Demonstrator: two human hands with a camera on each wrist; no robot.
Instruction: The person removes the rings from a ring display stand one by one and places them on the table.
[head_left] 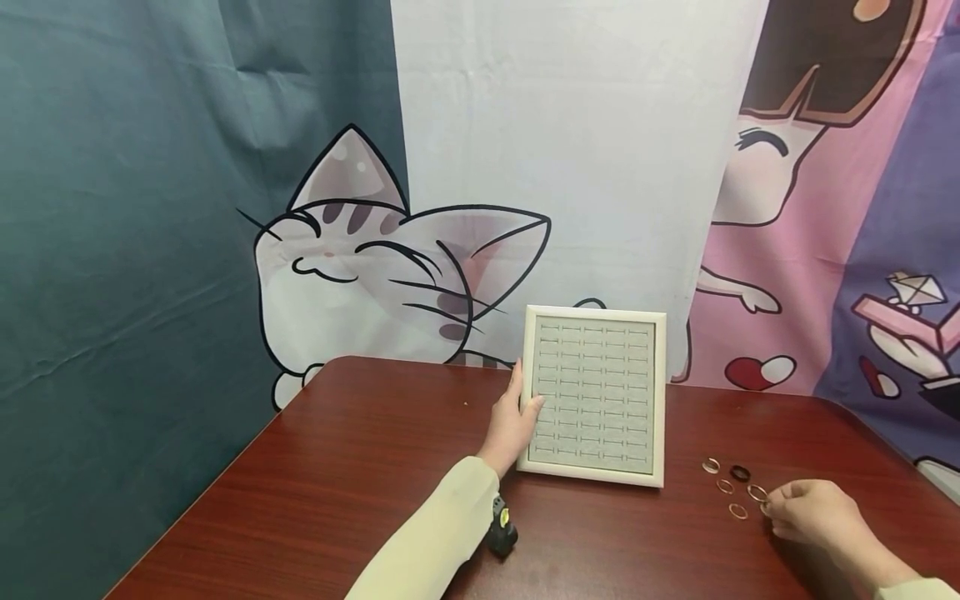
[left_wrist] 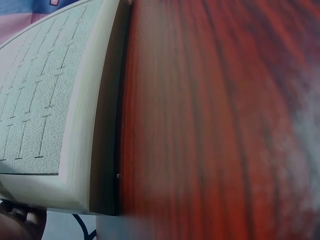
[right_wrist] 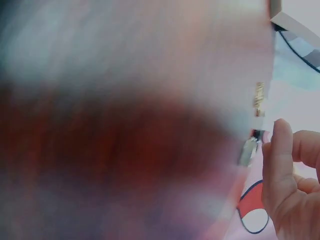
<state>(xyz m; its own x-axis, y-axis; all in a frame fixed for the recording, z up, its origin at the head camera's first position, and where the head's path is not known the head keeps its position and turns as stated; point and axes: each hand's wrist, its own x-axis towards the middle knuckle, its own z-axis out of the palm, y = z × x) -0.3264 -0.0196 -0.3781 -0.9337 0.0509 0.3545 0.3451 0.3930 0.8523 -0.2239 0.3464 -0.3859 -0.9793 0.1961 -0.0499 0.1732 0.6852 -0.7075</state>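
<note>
A ring display board [head_left: 592, 392] with a pale frame and a grey slotted pad stands propped up on the table, its slots bare of rings. My left hand [head_left: 516, 421] grips its left edge, thumb over the front of the frame. In the left wrist view the frame's corner [left_wrist: 75, 185] fills the left side, with fingers [left_wrist: 22, 220] just below it. Over the table at the right, my right hand [head_left: 813, 512] has its fingers curled, fingertips pinching a small ring [head_left: 765, 507]. A gold ring [head_left: 757, 493] lies right beside those fingertips.
Several loose rings lie left of the right hand, among them a dark ring [head_left: 740, 472], a wide ring [head_left: 710, 466] and a thin gold ring [head_left: 738, 511]. The reddish wooden table [head_left: 360, 467] ends against a printed cartoon curtain [head_left: 480, 150].
</note>
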